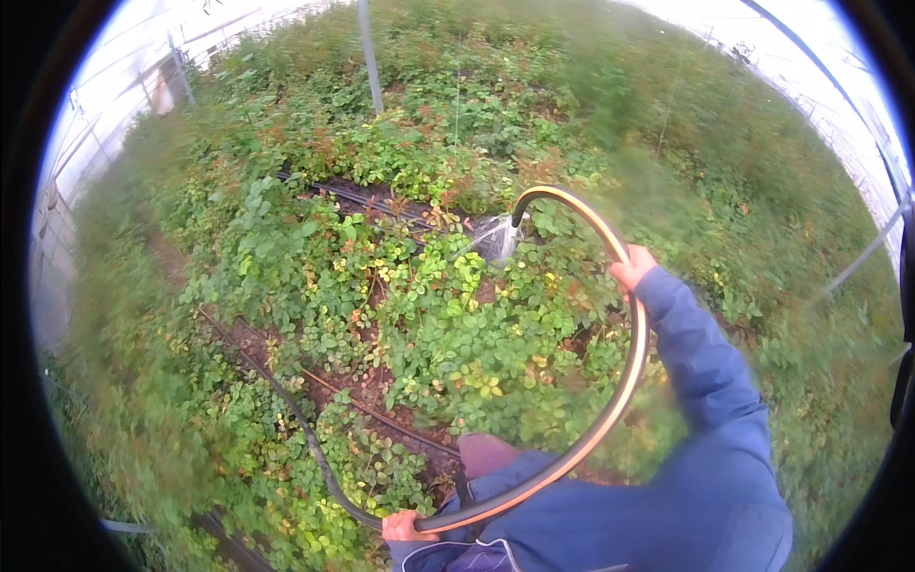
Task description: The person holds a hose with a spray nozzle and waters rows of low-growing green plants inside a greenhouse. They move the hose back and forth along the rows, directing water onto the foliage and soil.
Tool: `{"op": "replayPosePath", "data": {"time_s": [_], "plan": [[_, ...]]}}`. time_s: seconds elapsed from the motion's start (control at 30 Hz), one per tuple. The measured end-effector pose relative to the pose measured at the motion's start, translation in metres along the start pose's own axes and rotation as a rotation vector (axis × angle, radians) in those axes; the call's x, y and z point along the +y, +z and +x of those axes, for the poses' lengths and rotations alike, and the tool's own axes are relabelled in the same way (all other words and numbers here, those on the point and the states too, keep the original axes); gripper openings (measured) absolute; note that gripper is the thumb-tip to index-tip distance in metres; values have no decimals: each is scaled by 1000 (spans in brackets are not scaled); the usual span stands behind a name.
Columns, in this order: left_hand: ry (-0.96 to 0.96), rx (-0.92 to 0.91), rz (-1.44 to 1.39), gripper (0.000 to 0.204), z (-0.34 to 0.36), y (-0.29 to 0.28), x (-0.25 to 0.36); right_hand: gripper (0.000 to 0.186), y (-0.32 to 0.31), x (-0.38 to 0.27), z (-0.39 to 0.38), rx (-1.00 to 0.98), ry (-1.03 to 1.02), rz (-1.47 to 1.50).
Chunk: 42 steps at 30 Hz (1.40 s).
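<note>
A dark hose with an orange stripe [611, 408] curves in a big loop over leafy plants [486, 334]. My right hand [633, 269], in a blue sleeve, grips its arched upper part. My left hand [405, 525] is closed around the lower part near my waist. The hose's open end [515, 220] points down beyond my right hand and pours spraying water [496, 238] onto the bed. From my left hand the hose runs back to the left among the plants.
Thin black pipes [372, 205] lie on bare soil between plant rows, with another pipe [400, 429] nearer me. A metal post [370, 57] rises at the back. Greenhouse walls [52, 248] and a slanting metal bar [863, 253] stand at the sides.
</note>
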State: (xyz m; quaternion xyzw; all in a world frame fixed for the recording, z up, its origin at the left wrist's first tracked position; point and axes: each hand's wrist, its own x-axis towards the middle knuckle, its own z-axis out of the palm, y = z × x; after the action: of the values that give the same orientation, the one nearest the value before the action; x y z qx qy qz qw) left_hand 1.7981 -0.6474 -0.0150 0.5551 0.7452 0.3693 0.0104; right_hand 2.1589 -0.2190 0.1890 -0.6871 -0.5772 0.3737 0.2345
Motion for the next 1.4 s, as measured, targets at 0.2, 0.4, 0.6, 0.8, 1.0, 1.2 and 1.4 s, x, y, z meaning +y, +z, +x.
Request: {"op": "replayPosePath", "data": {"time_s": [0.2, 0.4, 0.6, 0.8, 1.0, 1.2, 1.4], "plan": [[-39, 2, 75, 16, -2, -2, 31, 22, 10, -8, 28, -73, -116, 118], [-68, 68, 53, 16, -2, 20, 72, 20, 6, -15, 69, -141, -143, 82], [-147, -97, 94, 17, -14, 52, 98, 26, -23, 6, 92, -171, -128, 80], [-160, -228, 54, 14, -5, 80, 107, 31, -63, 32, 77, -200, -118, 5], [-85, -495, -69, 15, -23, 106, 61, 31, -64, 33, 28, -200, -91, 28], [-145, -962, -179, 31, -33, 117, -3, 24, -21, 20, -4, -158, -130, 52], [-317, -1333, -751, 44, 25, 166, -47, 29, -23, 24, -24, -33, -151, -112]]}}
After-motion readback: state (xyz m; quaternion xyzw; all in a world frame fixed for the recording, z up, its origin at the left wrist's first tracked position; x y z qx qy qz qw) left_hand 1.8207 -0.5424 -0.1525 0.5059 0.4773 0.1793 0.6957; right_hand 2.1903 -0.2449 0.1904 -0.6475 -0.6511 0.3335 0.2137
